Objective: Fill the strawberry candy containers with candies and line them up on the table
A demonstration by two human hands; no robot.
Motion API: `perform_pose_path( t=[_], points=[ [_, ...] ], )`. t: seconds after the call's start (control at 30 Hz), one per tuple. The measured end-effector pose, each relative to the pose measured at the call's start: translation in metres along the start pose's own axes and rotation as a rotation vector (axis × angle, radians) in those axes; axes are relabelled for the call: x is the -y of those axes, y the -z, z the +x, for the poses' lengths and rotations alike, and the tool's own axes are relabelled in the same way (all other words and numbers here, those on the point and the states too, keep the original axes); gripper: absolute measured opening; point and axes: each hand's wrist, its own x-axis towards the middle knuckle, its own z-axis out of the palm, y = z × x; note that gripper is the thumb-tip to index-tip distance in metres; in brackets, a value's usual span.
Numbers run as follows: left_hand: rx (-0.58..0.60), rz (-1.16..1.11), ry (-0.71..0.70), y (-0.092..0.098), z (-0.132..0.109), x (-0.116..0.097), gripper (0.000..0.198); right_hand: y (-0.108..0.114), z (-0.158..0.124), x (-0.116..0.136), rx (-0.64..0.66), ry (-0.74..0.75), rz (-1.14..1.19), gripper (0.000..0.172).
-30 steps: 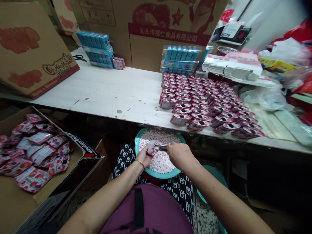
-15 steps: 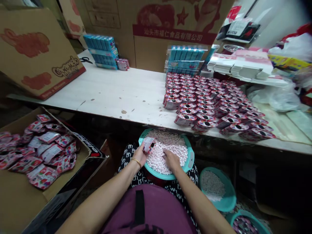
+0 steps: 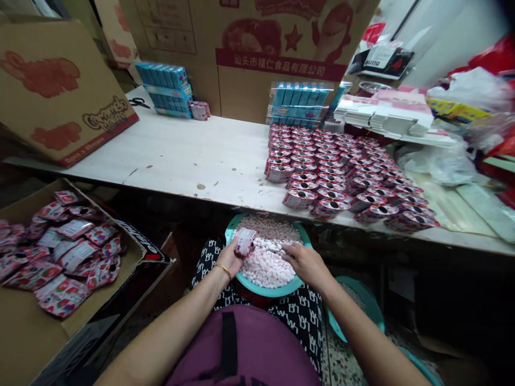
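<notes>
My left hand (image 3: pixel 230 258) is closed round a small pink and red printed packet (image 3: pixel 245 242), held tilted over the left part of a turquoise basin (image 3: pixel 270 292). Small white and pale pink candies (image 3: pixel 267 268) fill this basin, which rests on my lap. My right hand (image 3: pixel 306 262) is over the basin's right side, fingers bent together at the candies' surface. What those fingers hold, if anything, is too small to make out.
Rows of upright printed packets with dark holes on top (image 3: pixel 330 177) cover the table's right. Blue boxes (image 3: pixel 167 88) stand at the back. An open carton (image 3: pixel 24 305) on the left holds more packets. Another turquoise basin (image 3: pixel 374 308) is low on the right.
My right hand has moved to the right across the candies, from the basin's middle towards its right rim. The packet in my left hand has tilted, and its dark hole no longer shows clearly.
</notes>
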Motion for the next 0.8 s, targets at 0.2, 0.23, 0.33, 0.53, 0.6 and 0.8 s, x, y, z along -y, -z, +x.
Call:
perform_pose_path(
  t=[0.2,0.23,0.33,0.53,0.6,0.8],
  points=[
    [0.025,-0.002,0.018,0.000,0.002,0.011,0.017,0.017,0.000,0.024,0.068,-0.016,-0.284,0.025],
    [0.025,-0.012,0.022,0.000,0.002,0.010,0.016,0.016,0.000,0.024,0.061,-0.012,-0.286,0.025],
    [0.010,-0.033,0.039,-0.003,0.000,0.005,0.015,0.014,-0.003,0.021,0.046,-0.012,-0.273,0.025],
    [-0.006,-0.017,0.044,-0.006,0.000,0.005,0.012,0.013,-0.006,0.021,0.042,-0.040,-0.254,0.024],
    [-0.016,-0.007,0.054,-0.005,0.001,0.006,0.012,0.013,-0.007,0.020,0.041,-0.047,-0.262,0.025],
    [0.035,0.017,0.003,-0.003,0.003,0.001,0.016,0.011,-0.011,0.016,0.001,-0.027,-0.172,0.030]
  ],
)
